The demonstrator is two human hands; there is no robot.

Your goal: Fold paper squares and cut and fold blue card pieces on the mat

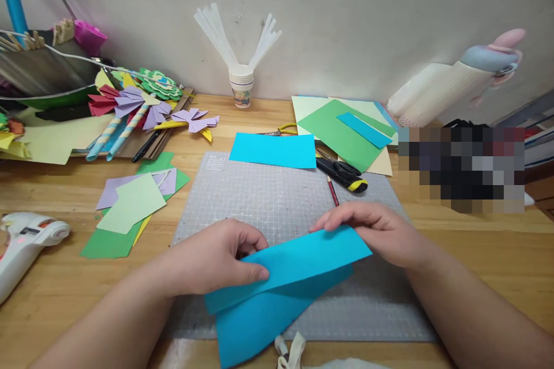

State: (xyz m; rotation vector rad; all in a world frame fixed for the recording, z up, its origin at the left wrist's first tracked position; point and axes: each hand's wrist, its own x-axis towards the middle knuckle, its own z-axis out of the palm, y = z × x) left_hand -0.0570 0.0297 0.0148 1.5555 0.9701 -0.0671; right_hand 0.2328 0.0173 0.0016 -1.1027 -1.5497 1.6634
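A blue sheet of paper (298,259) is held up above the grey cutting mat (376,311), with a fold along its top edge and a wider part hanging below. My left hand (220,259) pinches its left part, thumb on the front and fingers behind. My right hand (372,230) grips the upper edge near the right corner, the thumb hidden behind the paper. Another blue rectangle (274,150) lies flat at the mat's far edge. Beside it are a black cutter with a yellow end (357,185) and a red pencil (333,191).
Green and lilac paper scraps (110,242) lie left of the mat, near a white glue gun (32,242). Paper flowers (130,104) are at the back left. A paper cup (241,92) holds white strips by the wall. Coloured sheets (333,127) are stacked back right.
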